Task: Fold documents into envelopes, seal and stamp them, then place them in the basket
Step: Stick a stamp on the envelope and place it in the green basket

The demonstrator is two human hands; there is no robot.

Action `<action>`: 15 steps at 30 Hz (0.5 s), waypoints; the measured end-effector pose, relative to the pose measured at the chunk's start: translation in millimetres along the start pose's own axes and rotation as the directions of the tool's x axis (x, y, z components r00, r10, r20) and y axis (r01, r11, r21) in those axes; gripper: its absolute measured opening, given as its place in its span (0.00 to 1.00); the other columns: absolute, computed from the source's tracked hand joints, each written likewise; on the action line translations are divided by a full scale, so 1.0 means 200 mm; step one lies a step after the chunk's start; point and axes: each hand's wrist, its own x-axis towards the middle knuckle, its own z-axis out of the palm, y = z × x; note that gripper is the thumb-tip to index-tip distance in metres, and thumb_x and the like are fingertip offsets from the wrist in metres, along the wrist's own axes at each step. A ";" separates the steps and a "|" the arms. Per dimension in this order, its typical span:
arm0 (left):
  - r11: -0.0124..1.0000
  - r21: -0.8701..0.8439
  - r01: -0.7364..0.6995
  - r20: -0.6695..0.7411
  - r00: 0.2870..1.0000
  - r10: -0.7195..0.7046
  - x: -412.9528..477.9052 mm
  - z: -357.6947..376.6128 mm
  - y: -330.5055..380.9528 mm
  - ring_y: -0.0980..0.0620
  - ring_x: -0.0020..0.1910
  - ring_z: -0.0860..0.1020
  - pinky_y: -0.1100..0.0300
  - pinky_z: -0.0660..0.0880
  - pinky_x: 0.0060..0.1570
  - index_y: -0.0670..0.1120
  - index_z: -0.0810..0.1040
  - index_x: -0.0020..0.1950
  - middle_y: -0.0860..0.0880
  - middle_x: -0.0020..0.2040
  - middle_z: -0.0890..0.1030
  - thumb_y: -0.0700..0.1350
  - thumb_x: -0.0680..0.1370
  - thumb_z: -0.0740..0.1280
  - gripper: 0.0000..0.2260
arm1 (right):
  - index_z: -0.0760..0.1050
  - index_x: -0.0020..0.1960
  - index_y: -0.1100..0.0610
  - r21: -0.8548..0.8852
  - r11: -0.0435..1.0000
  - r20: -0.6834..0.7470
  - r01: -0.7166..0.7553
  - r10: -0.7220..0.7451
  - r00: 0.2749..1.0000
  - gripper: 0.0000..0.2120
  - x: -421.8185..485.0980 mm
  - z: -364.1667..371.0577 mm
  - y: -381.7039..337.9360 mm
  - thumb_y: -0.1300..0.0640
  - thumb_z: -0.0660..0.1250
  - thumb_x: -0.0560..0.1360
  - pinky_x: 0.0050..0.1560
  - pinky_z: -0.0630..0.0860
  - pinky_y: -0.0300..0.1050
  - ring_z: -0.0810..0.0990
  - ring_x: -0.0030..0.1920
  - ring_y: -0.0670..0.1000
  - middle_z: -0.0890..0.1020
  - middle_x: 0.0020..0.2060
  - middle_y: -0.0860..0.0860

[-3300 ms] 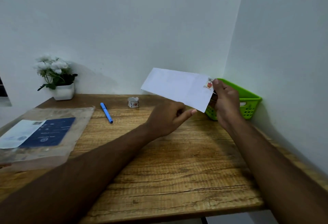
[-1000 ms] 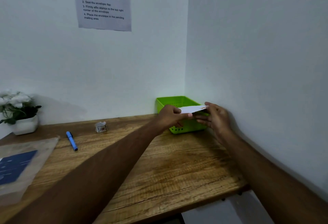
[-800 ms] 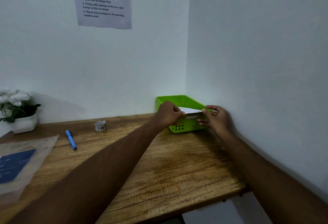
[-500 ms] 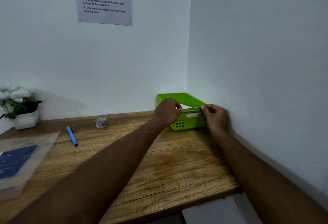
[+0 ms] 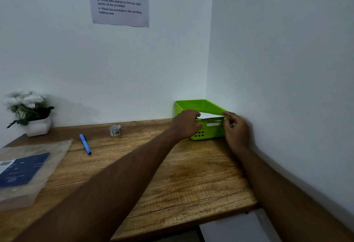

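View: head camera; clock directions are read on the table with the person at 6 o'clock.
Basket: green perforated plastic, at 1 o'clock in the corner where the two walls meet, with a slot handle in its near wall.
Envelope: a white strip showing just inside the basket's near rim, lying low and roughly level; the stamp cannot be seen.
Left hand: fingers curled at the basket's near-left corner, beside the envelope's left end. Whether they pinch the paper or only the rim cannot be told.
Right hand: index finger and thumb close together at the near-right rim corner. What they have hold of cannot be told.
Step, judged: the envelope is being set into the basket; release looks due.
Handling, judged: light, thin and flexible paper that creases readily. Hold it by the short ends, flat, with light pressure, keeping clear of the stamped corner.
Edges: the basket rim can catch a long envelope end, so lower it level. Walls close off 12 and 3 o'clock.
Open room: the broad bare tabletop from 5 to 7 o'clock allows both hands to withdraw toward 6.
Other items: stamp roll at 11 o'clock; blue pen and plastic sleeve at 9 to 10 o'clock; flower pot far at 10; instruction sheet on the wall.
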 end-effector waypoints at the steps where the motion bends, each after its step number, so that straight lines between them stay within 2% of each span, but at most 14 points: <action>1: 1.000 -0.015 -0.026 -0.033 0.999 0.025 -0.02 0.00 -0.01 0.49 0.64 0.73 0.55 0.69 0.60 0.45 0.74 0.66 0.47 0.64 0.77 0.46 0.78 0.65 0.17 | 0.81 0.57 0.47 -0.013 1.000 0.001 0.010 -0.010 1.000 0.13 -0.01 0.00 -0.01 0.59 0.64 0.78 0.40 0.72 0.45 0.76 0.36 0.49 0.79 0.37 0.45; 3: 0.997 -0.037 -0.069 -0.101 0.993 0.065 -0.05 0.00 -0.04 0.49 0.62 0.74 0.55 0.71 0.59 0.45 0.76 0.64 0.47 0.62 0.77 0.45 0.77 0.66 0.16 | 0.80 0.57 0.47 -0.047 0.998 0.008 0.044 -0.043 0.999 0.12 -0.03 0.01 -0.04 0.58 0.64 0.77 0.40 0.75 0.49 0.77 0.36 0.53 0.78 0.36 0.45; 5: 0.995 -0.044 -0.090 -0.162 0.983 0.082 -0.09 0.00 -0.08 0.50 0.59 0.76 0.54 0.72 0.56 0.46 0.77 0.62 0.48 0.60 0.77 0.44 0.76 0.66 0.14 | 0.79 0.56 0.46 -0.104 0.990 0.048 0.098 -0.093 0.994 0.11 -0.06 0.03 -0.07 0.57 0.64 0.77 0.39 0.74 0.49 0.77 0.35 0.53 0.78 0.35 0.45; 8: 0.995 -0.043 -0.087 -0.218 0.973 0.076 -0.14 -0.02 -0.13 0.50 0.54 0.77 0.54 0.73 0.52 0.47 0.77 0.59 0.48 0.58 0.76 0.43 0.75 0.66 0.13 | 0.78 0.54 0.46 -0.171 0.963 0.161 0.209 -0.182 0.970 0.09 -0.11 0.06 -0.12 0.56 0.64 0.78 0.35 0.66 0.42 0.72 0.29 0.46 0.75 0.32 0.42; 10: 0.996 -0.043 -0.073 -0.226 0.972 0.062 -0.18 -0.04 -0.17 0.50 0.53 0.77 0.54 0.74 0.52 0.47 0.78 0.57 0.48 0.56 0.77 0.43 0.74 0.66 0.11 | 0.78 0.54 0.46 -0.190 0.939 0.231 0.288 -0.243 0.942 0.08 -0.16 0.08 -0.15 0.56 0.65 0.77 0.33 0.64 0.41 0.70 0.27 0.43 0.75 0.31 0.43; 13: 0.997 -0.031 -0.064 -0.213 0.975 0.056 -0.25 -0.07 -0.24 0.50 0.50 0.77 0.54 0.74 0.51 0.46 0.79 0.55 0.48 0.53 0.78 0.43 0.75 0.66 0.10 | 0.77 0.54 0.46 -0.240 0.897 0.300 0.370 -0.294 0.907 0.08 -0.20 0.11 -0.19 0.55 0.65 0.77 0.33 0.69 0.44 0.73 0.29 0.47 0.78 0.31 0.46; 15: 0.999 -0.022 -0.046 -0.202 0.979 0.040 -0.29 -0.09 -0.28 0.51 0.46 0.77 0.54 0.74 0.49 0.46 0.79 0.54 0.48 0.52 0.79 0.43 0.75 0.66 0.09 | 0.77 0.55 0.46 -0.232 0.898 0.273 0.373 -0.307 0.912 0.08 -0.20 0.12 -0.20 0.55 0.66 0.77 0.35 0.73 0.46 0.76 0.32 0.50 0.78 0.34 0.45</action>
